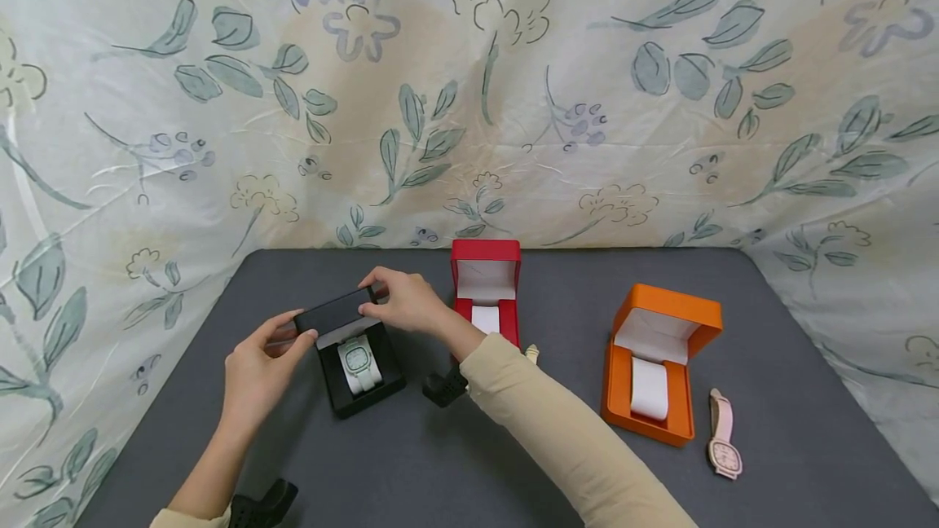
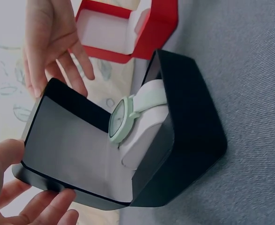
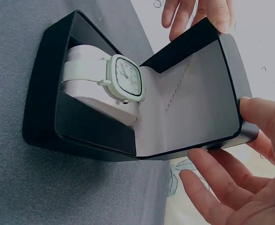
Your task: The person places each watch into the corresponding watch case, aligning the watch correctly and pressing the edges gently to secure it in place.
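A black watch box (image 1: pixel 369 407) stands on the table with its lid (image 1: pixel 333 313) raised. Inside it, a pale mint-green watch (image 3: pixel 127 79) is wrapped round a white cushion (image 2: pixel 144 136). My left hand (image 1: pixel 257 369) pinches the lid's left edge, thumb on the front rim and fingers at the side. At the opposite corner my right hand (image 1: pixel 411 302) holds the lid between thumb and fingers. The pale lining of the lid (image 3: pixel 203 93) shows in both wrist views.
A red watch box (image 1: pixel 486 251) stands open behind my right forearm, which partly hides it and a small gold-coloured item (image 1: pixel 531 354). To the right are an open orange box (image 1: pixel 649 426) with a white cushion and a pink watch (image 1: pixel 724 438) on the grey table (image 1: pixel 469 479). Floral cloth (image 1: pixel 411 169) hangs behind.
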The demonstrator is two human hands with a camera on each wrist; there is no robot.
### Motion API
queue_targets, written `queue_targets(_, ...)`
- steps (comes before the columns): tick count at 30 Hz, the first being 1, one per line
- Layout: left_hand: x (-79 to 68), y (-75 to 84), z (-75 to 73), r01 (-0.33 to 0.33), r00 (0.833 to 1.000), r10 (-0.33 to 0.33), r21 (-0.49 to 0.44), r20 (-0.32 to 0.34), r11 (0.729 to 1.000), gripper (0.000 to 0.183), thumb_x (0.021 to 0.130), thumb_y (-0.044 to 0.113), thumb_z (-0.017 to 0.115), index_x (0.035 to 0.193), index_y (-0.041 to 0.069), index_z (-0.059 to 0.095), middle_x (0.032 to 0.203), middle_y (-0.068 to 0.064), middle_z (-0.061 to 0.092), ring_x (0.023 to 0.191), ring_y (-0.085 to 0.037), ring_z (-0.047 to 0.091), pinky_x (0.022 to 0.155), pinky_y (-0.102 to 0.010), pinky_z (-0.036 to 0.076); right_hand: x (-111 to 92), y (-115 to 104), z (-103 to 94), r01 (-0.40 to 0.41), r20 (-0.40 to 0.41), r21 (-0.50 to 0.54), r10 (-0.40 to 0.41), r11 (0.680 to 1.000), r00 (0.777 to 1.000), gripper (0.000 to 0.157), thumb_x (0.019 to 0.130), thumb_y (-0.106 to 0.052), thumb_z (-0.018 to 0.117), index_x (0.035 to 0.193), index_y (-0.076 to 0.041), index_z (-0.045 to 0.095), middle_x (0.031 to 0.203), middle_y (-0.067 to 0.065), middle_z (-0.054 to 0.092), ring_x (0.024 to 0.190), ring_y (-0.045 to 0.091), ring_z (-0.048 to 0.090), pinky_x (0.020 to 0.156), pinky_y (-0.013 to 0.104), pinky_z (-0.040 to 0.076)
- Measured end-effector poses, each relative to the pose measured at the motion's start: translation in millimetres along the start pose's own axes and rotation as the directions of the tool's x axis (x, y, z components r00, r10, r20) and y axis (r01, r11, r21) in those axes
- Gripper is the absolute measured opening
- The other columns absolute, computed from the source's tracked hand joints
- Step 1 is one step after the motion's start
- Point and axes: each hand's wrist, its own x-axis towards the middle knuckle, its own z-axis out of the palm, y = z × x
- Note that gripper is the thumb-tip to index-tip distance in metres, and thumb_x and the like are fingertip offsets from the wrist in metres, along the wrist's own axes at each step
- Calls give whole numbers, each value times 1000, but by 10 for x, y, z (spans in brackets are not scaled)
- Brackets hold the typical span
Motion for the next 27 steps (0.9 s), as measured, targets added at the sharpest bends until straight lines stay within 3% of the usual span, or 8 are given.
queue_targets(6,-82,26,23,-12,999,12,-4,-37,1000,43,83,36,66,120,15,61,99,-20,66,81,-28,68,58,-36,53,-68,37,19,35,6,-10,-35,999,999,30,86,-27,65,114,-20,57,112,1,65,104,13,60,72,21,49)
queue_targets(11,-142,39,38,-14,999,15,15,-46,1000,40,83,32,68,119,14,62,98,-18,67,82,-29,68,59,-27,54,-125,72,56,62,-1,2,-62,998,998,30,86,-25,65,114,-18,56,113,2,64,103,15,61,72,19,49)
queue_targets(18,-200,-12,94,-32,996,30,-25,-86,999,40,79,29,72,114,13,64,93,-18,67,77,-26,69,58,-29,54,-187,104,101,79,-27,-6,-79,997,997,29,84,-24,67,110,-18,58,111,0,64,96,10,63,74,18,49)
queue_targets(27,-292,71,118,12,996,-12,2,-84,1000,39,77,19,74,114,15,64,99,-17,67,81,-27,68,60,-13,50,-293,176,173,118,-63,32,-116,993,991,28,84,-21,67,110,-17,58,112,0,61,96,11,62,74,16,48)
